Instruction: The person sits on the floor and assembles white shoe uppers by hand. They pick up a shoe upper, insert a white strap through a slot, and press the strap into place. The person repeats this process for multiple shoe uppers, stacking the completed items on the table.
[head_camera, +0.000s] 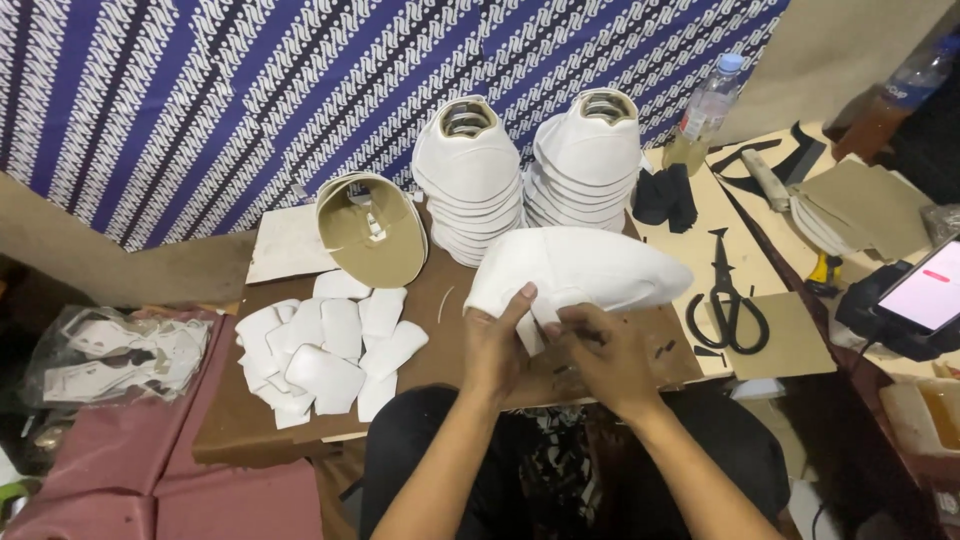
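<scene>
On the board (420, 330), my left hand (495, 345) steadies the shoe upper (580, 268) while my right hand (605, 360) pinches its edge.

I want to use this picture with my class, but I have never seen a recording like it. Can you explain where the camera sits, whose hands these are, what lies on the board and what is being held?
There is one view, from a camera worn on the person's head, looking down at their own two bare hands. The left hand and the right hand together grip the near end of a white shoe upper, which rests on a brown work board. Behind it stand two stacks of white uppers and a stack of tan, sole-shaped pieces. To the left lies a pile of small white cut pieces. To the right lie black scissors, and farther back stands a plastic bottle.
</scene>
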